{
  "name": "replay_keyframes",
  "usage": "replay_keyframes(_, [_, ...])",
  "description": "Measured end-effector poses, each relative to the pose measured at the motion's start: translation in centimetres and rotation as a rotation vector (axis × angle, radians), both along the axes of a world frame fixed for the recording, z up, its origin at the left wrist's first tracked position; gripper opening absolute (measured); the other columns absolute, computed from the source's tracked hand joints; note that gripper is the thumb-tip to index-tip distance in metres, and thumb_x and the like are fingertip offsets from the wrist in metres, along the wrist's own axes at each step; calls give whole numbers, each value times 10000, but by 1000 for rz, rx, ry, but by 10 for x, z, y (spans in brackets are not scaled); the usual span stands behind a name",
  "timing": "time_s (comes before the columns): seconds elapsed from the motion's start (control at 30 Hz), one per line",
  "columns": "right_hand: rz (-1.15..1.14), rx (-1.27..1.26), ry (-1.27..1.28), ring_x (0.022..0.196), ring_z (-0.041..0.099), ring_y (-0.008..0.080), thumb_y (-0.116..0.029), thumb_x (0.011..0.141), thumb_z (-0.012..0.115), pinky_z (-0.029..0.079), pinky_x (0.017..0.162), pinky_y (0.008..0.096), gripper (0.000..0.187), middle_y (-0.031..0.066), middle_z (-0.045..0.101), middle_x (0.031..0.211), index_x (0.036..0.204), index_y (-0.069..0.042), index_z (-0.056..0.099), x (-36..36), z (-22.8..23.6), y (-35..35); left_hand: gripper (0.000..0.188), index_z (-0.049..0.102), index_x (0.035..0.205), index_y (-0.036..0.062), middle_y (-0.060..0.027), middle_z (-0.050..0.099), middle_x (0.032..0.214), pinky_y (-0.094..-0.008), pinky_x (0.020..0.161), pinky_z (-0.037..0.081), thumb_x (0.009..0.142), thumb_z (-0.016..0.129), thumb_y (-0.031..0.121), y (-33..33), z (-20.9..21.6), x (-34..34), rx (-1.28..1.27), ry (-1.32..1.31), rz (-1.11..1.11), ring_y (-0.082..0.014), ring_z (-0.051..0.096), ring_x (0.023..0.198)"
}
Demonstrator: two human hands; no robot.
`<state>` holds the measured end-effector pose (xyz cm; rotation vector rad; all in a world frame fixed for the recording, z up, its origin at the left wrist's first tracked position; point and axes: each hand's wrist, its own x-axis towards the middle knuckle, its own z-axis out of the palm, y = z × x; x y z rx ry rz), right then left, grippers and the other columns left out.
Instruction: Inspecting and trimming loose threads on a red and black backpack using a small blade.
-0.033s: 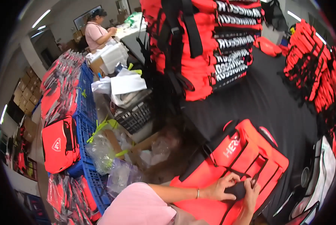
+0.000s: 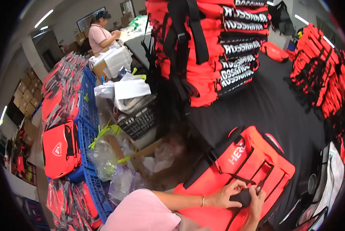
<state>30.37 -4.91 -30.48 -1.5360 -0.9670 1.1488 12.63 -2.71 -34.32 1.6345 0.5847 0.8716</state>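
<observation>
A red bag (image 2: 203, 213) with black straps and white printing lies on a black-covered table in front of me. My left hand (image 2: 229, 195), a bracelet at its wrist, rests over the bag with its fingers curled at a thin black strap (image 2: 242, 178). The left thumb stands apart from the fingers over a dark patch. Beside it, my right hand (image 2: 257, 199) pinches a dark strap end against the bag's front. The fingertips of both hands are close together, and exactly what lies between them is partly hidden.
A tall stack of red bags (image 2: 207, 73) stands at the table's far side, with more red bags (image 2: 319, 69) heaped at far right. Blue crates (image 2: 88, 154) with plastic-wrapped bags are at left, near a black basket (image 2: 138, 122). A person (image 2: 99, 34) works at the back.
The view has shifted slightly, so the stack and the bag appear a little lower. Both hands stay at nearly the same spot on the bag, with only small finger movement.
</observation>
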Motion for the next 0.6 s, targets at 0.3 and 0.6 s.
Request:
replay_keyframes(0.3, [6, -45, 362, 605, 593, 104, -173, 902, 674, 459, 524, 249, 139, 2, 626, 725, 811, -76, 630, 2, -30, 15, 217, 638, 762, -35, -36, 603, 1245, -442, 1105, 367, 749, 816, 87, 18, -2, 6, 354, -178, 49, -306, 417, 1352])
replay_keyframes(0.6, [-395, 137, 139, 468, 400, 39, -308, 970, 625, 305, 394, 204, 265, -62, 447, 665, 1049, -55, 623, 54, -38, -47, 211, 722, 886, -17, -49, 627, 1187, -419, 1106, 379, 739, 827, 92, -14, 0, 44, 96, -244, 26, -300, 420, 1359])
